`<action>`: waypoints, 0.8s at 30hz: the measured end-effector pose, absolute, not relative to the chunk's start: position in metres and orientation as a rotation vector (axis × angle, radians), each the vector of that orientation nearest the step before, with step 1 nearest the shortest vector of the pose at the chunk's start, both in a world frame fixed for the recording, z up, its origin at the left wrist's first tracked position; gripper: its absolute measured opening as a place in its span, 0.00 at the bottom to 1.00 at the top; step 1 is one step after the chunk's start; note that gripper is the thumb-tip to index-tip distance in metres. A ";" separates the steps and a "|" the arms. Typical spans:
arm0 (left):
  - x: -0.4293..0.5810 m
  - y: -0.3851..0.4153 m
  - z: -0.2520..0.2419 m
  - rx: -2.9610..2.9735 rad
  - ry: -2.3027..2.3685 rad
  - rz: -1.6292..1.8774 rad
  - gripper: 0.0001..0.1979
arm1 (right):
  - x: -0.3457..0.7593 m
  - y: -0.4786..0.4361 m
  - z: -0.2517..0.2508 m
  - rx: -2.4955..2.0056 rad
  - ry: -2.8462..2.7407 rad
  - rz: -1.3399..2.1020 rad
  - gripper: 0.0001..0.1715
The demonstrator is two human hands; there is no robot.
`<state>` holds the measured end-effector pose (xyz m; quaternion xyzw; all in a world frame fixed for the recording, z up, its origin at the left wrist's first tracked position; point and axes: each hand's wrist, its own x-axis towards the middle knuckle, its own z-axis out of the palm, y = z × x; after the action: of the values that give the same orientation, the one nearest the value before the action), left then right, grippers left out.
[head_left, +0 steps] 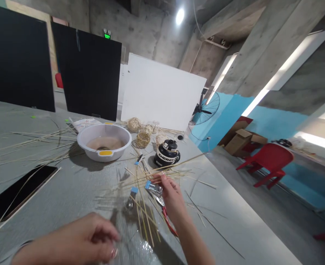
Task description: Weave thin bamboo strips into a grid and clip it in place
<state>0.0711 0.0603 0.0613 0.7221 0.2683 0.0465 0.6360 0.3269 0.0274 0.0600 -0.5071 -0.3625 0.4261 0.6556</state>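
Note:
My right hand [171, 191] pinches bamboo strips [145, 216] where they cross in a loose woven star, beside a blue-tipped metal clip [154, 187]. A second clip [131, 198] grips the strips on the left, and a third clip [138, 159] sits at the far side. Partly under my right hand and wrist lies a pair of red-handled pliers [168, 221]. My left hand [86, 235] hovers low at the left, slightly blurred, its fingers loosely curled with a gap to the thumb and nothing visible between them.
A white basin [81, 141] of brownish water stands beyond the strips. Right of it are woven balls [143, 140] and a black jug [165, 156] lettered "ENERGY". A phone [19, 191] lies at left among long loose strips [38, 140]. The table's right edge [250, 202] slants away.

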 end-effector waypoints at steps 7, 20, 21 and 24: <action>0.085 0.101 0.121 2.067 0.805 0.591 0.29 | 0.333 0.035 0.085 -1.159 -1.211 1.191 0.26; 0.121 0.133 0.068 1.572 0.504 0.159 0.13 | 0.336 0.036 0.090 -1.404 -1.639 1.149 0.25; 0.121 0.133 0.067 1.562 0.503 0.153 0.13 | 0.339 0.037 0.090 -1.454 -1.705 1.127 0.22; 0.122 0.134 0.069 1.585 0.526 0.117 0.14 | 0.341 0.041 0.088 -1.483 -1.819 1.120 0.18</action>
<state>0.1224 0.1341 0.0688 0.7031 0.2334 0.0520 0.6697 0.3413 0.0414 0.0877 -0.5494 -0.6740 0.4152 0.2672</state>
